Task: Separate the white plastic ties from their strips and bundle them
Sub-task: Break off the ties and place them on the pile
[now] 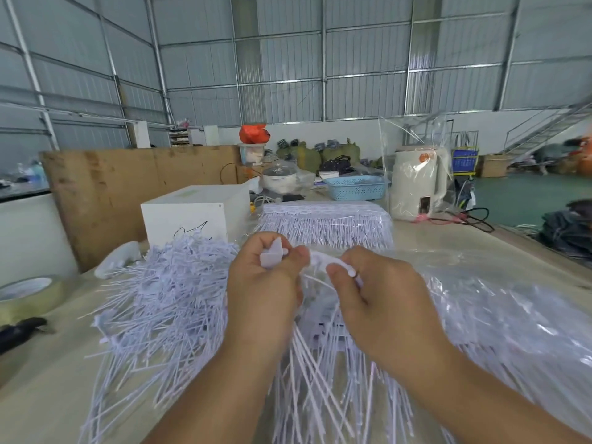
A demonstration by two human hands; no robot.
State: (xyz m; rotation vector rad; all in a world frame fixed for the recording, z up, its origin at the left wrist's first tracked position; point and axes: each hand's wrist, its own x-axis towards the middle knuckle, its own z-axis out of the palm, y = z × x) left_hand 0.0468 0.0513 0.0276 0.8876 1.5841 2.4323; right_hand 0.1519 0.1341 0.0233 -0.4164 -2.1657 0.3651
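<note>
Here both hands meet just above the table, with the ties between them. The left hand curls round a bunch of ties, pinching their flat white heads at thumb and forefinger; the stems hang down below the wrists. The right hand pinches a single white strip that bridges to the left. A loose pile lies just left; a packed stack lies beyond; clear bags spread to the right.
</note>
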